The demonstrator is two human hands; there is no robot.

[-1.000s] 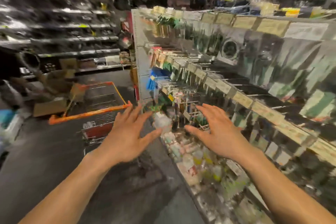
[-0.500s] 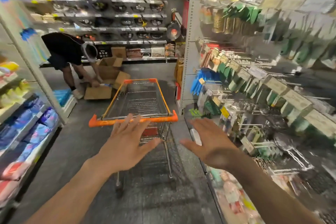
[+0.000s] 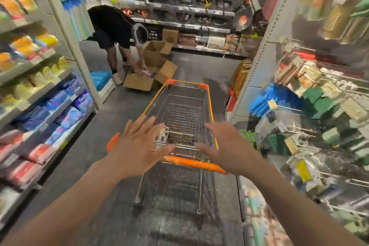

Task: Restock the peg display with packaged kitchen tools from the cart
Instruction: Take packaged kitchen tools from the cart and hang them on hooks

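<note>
A wire shopping cart (image 3: 207, 94) with orange trim stands in the aisle straight ahead; its basket looks nearly bare, with a small white package (image 3: 162, 136) near the child seat. My left hand (image 3: 137, 146) and my right hand (image 3: 225, 146) hover with spread fingers just above the orange handle (image 3: 191, 163), holding nothing. The peg display (image 3: 319, 106) runs along the right, hung with blurred green, blue and clear packaged kitchen tools.
Shelves of packaged goods (image 3: 40, 106) line the left side. A person (image 3: 117, 32) in dark clothes bends over open cardboard boxes (image 3: 151, 70) on the floor beyond the cart. Pans hang on the far wall (image 3: 189, 2).
The view has swung left from the peg display to the aisle. The cart now sits centred in front of me and both hands have come over its handle.
</note>
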